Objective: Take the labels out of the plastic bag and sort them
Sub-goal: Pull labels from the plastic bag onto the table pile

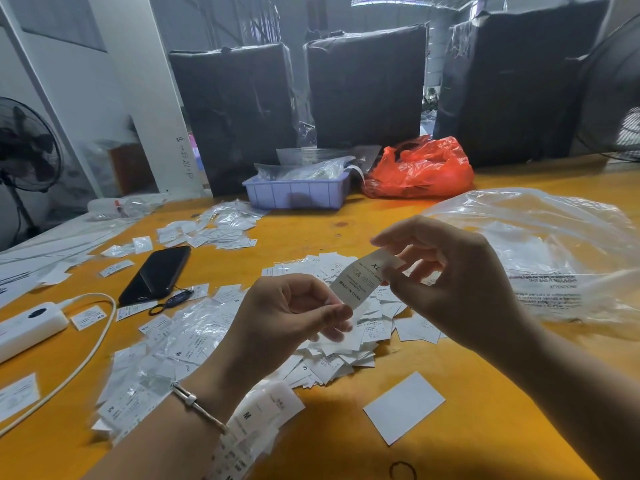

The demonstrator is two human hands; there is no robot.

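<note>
Both hands hold one white fabric label [360,280] marked XL above the table. My right hand [446,271] pinches its upper end between thumb and fingers. My left hand [294,313] pinches its lower end. Beneath them lies a wide heap of loose white labels [221,337], some marked M or S. A large clear plastic bag [554,258] with printed warning text lies crumpled at the right. Several M labels [256,420] sit stacked under my left wrist. A second scatter of labels [214,230] lies farther back.
A black phone [156,275], a white power strip [27,327] with its cable and a white card [403,407] lie on the orange table [467,393]. A lilac tray [298,192] with clear bags and a red plastic bag [422,168] stand at the back.
</note>
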